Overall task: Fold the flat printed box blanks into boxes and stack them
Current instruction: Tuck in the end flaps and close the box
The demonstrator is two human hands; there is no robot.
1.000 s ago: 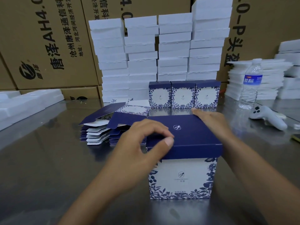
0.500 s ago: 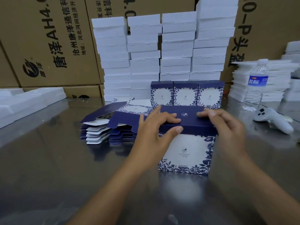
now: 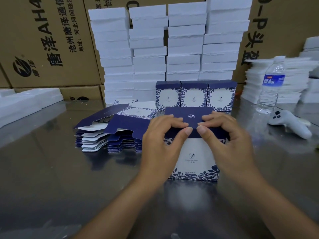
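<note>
Right, the box (image 3: 193,157) stands upright at the middle of the steel tabletop (image 3: 51,169), and both hands are on its navy lid — the left hand (image 3: 160,140) and right hand (image 3: 227,138) each pinch the lid's front edge, fingers curled on top, thumbs against the front, tips almost meeting. Just left of it lies the pile of flat blanks (image 3: 110,135); toward the far edge, three finished boxes (image 3: 195,95) stand in a row before white foam stacks (image 3: 165,45) — a water bottle (image 3: 271,85) and white controller (image 3: 290,123) sit toward the right edge.
</note>
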